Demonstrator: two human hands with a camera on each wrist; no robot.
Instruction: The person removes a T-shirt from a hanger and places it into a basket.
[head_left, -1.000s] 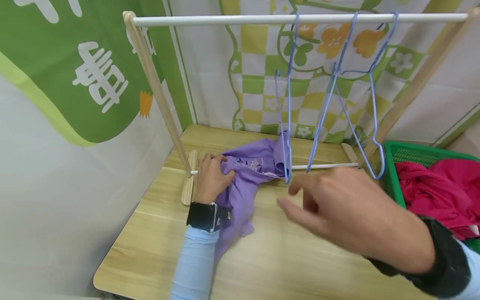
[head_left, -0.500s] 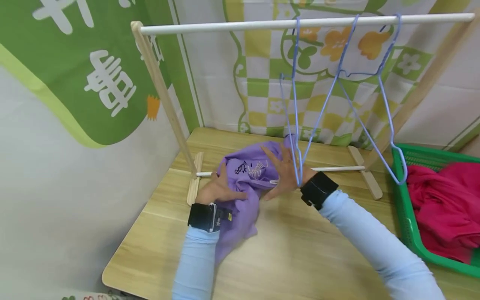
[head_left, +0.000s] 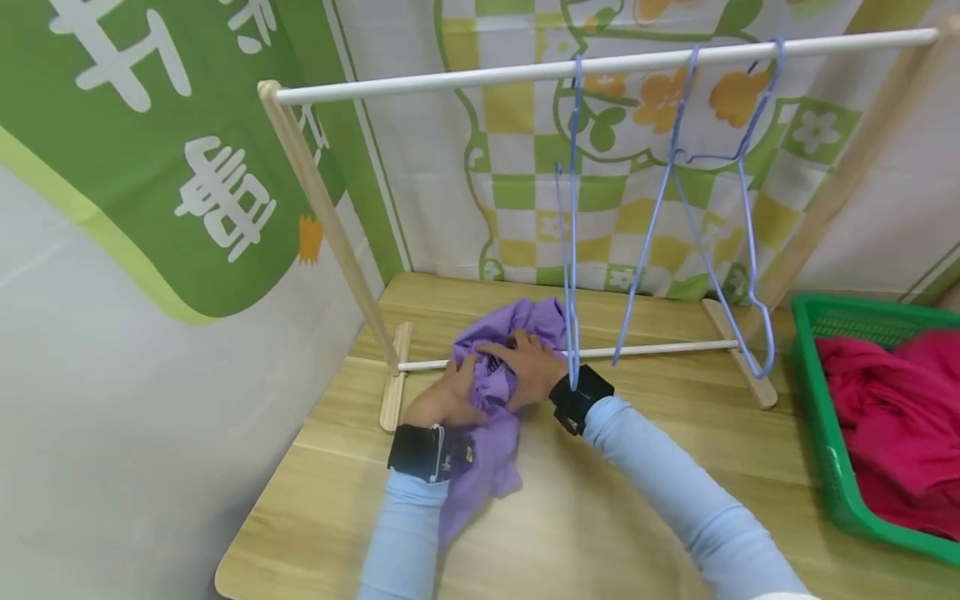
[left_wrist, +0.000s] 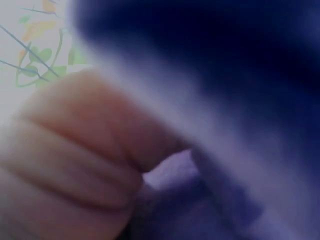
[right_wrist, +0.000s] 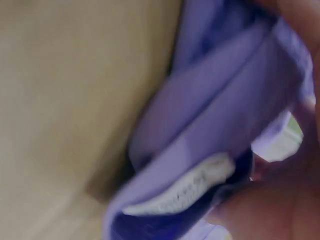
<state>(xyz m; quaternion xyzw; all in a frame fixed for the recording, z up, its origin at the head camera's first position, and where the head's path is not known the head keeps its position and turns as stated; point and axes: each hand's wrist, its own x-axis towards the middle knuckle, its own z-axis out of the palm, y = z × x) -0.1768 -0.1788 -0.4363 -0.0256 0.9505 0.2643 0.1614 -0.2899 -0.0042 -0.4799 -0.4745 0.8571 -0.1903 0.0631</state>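
A crumpled purple shirt [head_left: 491, 446] with printed lettering lies on the wooden table under the rack. My left hand [head_left: 447, 398] grips its left side, the thumb pointing toward the right hand. Across from it, my right hand [head_left: 531, 368] holds the upper part, fingers over the lettering. In the right wrist view, a white label [right_wrist: 185, 192] shows inside a folded edge of the shirt [right_wrist: 215, 105], near the thumb. The left wrist view is blurred; cloth [left_wrist: 225, 100] covers part of the left hand [left_wrist: 75, 150], so its fingertips are hidden.
A wooden rack with a white top bar [head_left: 465, 79] stands over the table [head_left: 600, 517]. Blue hangers [head_left: 573, 250] hang from the bar, one just above the right wrist. At the right is a green basket [head_left: 832, 467] with red cloth [head_left: 885, 417].
My right hand has come from the right, near the hangers, down onto the shirt and closed in toward the left hand. The shirt's upper part is more bunched, and its lettering mostly covered.
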